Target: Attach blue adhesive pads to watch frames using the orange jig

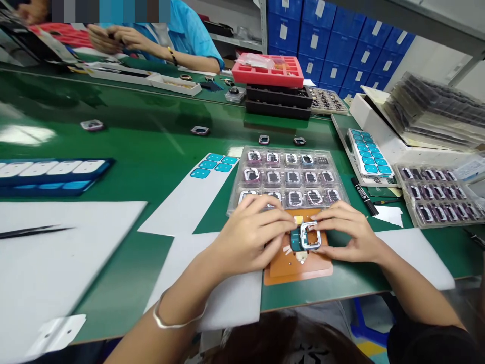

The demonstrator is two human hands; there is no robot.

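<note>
My right hand grips a silvery square frame at its right side, fingers on the upper edge and thumb below. Against the frame's left side lies a dark teal piece, and the closed fingers of my left hand meet at its edge. Both parts are over an orange mat with a pale printed figure and a small yellow patch. Directly behind the mat, a clear plastic tray holds rows of similar frames, its front row partly covered by my left hand.
A white strip with teal stickers lies left of the tray. Right of it are a black marker and another filled tray. Tweezers rest on a white sheet at left. Across the table sits a person in blue.
</note>
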